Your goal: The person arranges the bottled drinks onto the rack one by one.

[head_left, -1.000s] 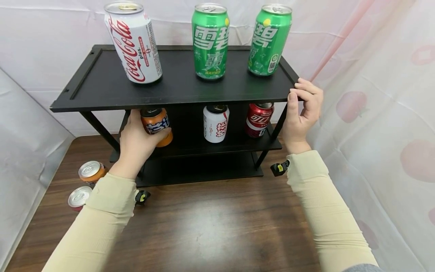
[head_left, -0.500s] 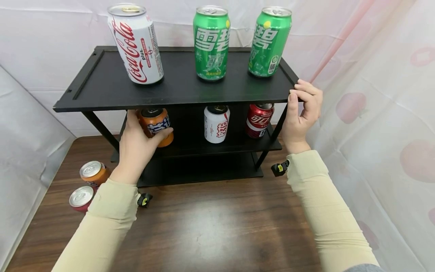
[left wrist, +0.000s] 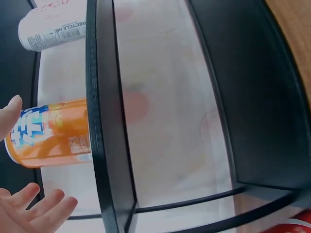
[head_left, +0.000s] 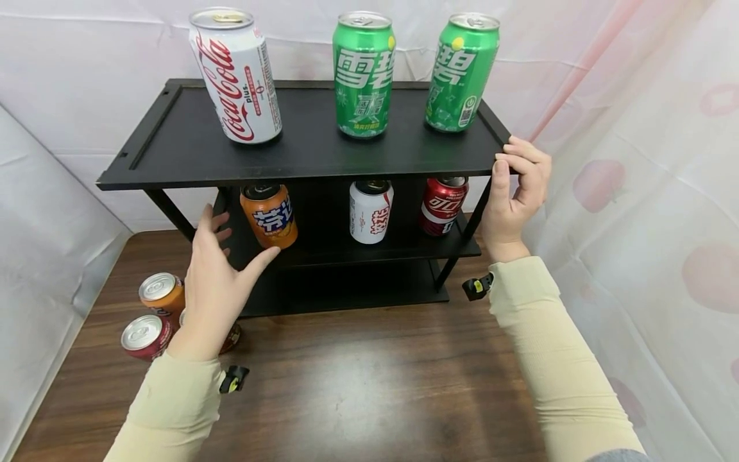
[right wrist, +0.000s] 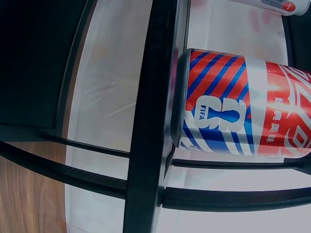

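My left hand (head_left: 213, 282) is just off the orange soda can (head_left: 268, 215) at the left of the middle shelf, thumb and fingers spread and holding nothing. In the left wrist view, a gap shows between the fingers and this can (left wrist: 53, 133). My right hand (head_left: 516, 192) grips the right front corner of the black shelf rack (head_left: 306, 157). On the middle shelf, a white cola can (head_left: 371, 215) and a red cola can (head_left: 443, 208) also stand upright. The right wrist view shows the red can (right wrist: 218, 107) close up; the right hand is outside that view.
On top stand a white Coca-Cola can (head_left: 239, 83) and two green soda cans (head_left: 364, 77). Left of the rack on the wooden table (head_left: 358, 385) are an orange can (head_left: 164, 295), a red can (head_left: 147, 337) and another can (head_left: 232, 339) mostly behind my left wrist.
My left hand has let go of the orange can and drawn back left and toward me. The can stays standing on the middle shelf. My right hand keeps its grip on the corner.
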`<state>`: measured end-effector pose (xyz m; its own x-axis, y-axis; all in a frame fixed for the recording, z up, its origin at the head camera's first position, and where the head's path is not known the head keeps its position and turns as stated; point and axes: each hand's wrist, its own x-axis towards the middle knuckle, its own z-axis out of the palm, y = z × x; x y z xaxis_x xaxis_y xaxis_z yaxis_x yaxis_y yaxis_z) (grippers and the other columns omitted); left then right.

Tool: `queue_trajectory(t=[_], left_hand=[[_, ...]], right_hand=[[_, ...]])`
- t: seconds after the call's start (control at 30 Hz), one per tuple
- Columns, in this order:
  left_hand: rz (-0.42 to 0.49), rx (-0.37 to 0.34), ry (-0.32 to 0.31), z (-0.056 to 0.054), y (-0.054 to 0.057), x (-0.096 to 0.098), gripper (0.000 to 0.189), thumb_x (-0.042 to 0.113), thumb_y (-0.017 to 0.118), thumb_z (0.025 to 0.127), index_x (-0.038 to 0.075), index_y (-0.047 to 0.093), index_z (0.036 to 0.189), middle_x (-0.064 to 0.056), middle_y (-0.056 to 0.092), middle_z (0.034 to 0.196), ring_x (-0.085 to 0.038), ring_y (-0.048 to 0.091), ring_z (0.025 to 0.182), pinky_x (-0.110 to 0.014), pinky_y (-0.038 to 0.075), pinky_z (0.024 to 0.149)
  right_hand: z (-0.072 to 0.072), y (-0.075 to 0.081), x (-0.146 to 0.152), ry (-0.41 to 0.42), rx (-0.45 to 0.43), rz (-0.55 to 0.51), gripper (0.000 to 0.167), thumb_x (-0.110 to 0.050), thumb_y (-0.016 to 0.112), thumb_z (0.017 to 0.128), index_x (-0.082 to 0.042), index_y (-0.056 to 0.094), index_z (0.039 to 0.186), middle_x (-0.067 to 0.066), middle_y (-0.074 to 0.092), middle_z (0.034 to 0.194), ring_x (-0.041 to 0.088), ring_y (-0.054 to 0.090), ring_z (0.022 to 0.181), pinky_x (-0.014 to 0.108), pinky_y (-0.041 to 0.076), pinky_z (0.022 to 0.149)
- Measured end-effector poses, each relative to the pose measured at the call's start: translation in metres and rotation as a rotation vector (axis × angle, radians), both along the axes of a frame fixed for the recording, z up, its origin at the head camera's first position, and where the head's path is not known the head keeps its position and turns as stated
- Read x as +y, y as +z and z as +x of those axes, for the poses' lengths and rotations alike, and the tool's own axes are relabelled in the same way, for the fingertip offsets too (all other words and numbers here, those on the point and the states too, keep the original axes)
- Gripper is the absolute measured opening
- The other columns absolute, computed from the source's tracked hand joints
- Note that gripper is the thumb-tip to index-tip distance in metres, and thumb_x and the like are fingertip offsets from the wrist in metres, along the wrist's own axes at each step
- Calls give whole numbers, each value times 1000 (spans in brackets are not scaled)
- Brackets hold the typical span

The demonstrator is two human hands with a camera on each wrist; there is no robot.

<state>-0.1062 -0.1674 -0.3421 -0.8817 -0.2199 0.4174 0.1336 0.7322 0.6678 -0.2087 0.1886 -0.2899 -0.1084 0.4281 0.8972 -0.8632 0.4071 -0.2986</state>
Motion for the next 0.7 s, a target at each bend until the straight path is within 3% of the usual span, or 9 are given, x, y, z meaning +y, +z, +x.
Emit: queue_trajectory(t=[0.4,0.7], left_hand=[[-45,-26,89,45,-29,-14,102,32,83,80,8,20,156,-15,53,143,-38,57,124,-55,50,87],[-38,-111,165,63,-54,-29,102,31,84,79,8,21,156,-16,56,141,-38,55,125,-57,45,89]], right_hand=[[2,0,1,0,-5,7,34,-22,62,86,12,62,82,20,63,92,40,60,102,48,46,100],[1,1,2,-1,-13,10,36,-24,62,87,11,63,82,22,62,92,43,59,103,49,46,101]])
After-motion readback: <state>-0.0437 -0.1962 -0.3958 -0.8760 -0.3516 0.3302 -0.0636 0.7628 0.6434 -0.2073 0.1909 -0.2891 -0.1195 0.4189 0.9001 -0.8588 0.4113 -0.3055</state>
